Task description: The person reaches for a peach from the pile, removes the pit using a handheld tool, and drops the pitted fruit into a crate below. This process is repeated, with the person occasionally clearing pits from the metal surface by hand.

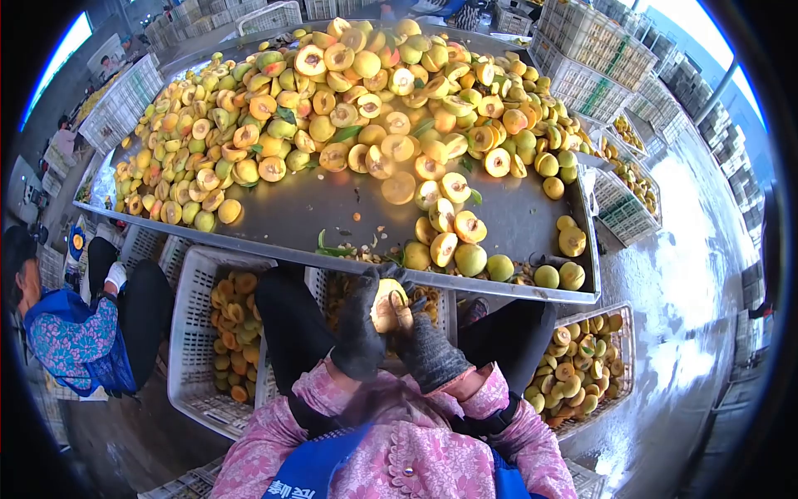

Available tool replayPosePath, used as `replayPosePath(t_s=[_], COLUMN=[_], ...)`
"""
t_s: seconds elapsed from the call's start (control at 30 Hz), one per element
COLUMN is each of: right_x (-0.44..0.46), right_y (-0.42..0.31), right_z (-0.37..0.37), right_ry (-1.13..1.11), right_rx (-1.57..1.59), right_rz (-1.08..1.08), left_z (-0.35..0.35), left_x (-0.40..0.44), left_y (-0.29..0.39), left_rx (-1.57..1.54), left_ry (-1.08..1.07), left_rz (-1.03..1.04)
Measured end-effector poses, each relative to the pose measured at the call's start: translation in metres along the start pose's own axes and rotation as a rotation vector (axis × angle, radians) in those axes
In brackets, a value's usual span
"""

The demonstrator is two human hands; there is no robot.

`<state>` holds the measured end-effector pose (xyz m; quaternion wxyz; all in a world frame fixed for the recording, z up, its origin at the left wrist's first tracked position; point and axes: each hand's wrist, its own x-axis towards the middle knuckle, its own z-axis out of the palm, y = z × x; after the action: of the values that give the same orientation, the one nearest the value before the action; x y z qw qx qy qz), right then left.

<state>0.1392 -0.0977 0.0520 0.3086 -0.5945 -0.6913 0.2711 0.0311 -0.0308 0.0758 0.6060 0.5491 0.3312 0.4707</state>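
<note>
A halved yellow peach (385, 306) is held over my lap, just below the front edge of the metal table, its cut face turned partly toward me. My left hand (359, 324), in a dark glove, is wrapped round its left side. From the right, my right hand (431, 353), in a dark grey glove, closes against the same peach half, its thumb on the cut face. Whether a small tool is also in the right hand, I cannot tell. Directly beneath my hands is a crate of peach pieces, mostly hidden. Several peach halves (444, 246) lie on the table just beyond.
A big pile of whole and halved peaches (332, 108) covers the back of the metal table (316, 200). Crates of peach pieces stand at my left (184, 333) and right (625, 349). A co-worker (83, 333) sits at far left. Stacked crates (590, 58) rise at back right.
</note>
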Motion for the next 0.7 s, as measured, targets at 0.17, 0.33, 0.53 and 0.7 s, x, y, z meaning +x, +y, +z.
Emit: replayPosePath(t_s=[0.17, 0.33, 0.53, 0.7], right_x=[0.011, 0.012, 0.009, 0.015], right_y=[-0.007, -0.001, -0.010, -0.013], right_z=[0.005, 0.010, -0.007, -0.007], right_ry=[-0.029, -0.084, -0.149, -0.241], right_rx=[0.382, -0.091, 0.239, 0.385], right_rz=[-0.017, -0.183, 0.091, 0.247], left_z=[-0.001, -0.010, -0.038, -0.053], left_x=[0.004, 0.009, 0.005, 0.013], left_y=[-0.004, -0.031, -0.039, -0.042], left_rx=[-0.534, -0.388, 0.197, 0.466], left_ry=[0.114, 0.133, -0.111, -0.226], left_rz=[-0.352, -0.328, -0.152, 0.116])
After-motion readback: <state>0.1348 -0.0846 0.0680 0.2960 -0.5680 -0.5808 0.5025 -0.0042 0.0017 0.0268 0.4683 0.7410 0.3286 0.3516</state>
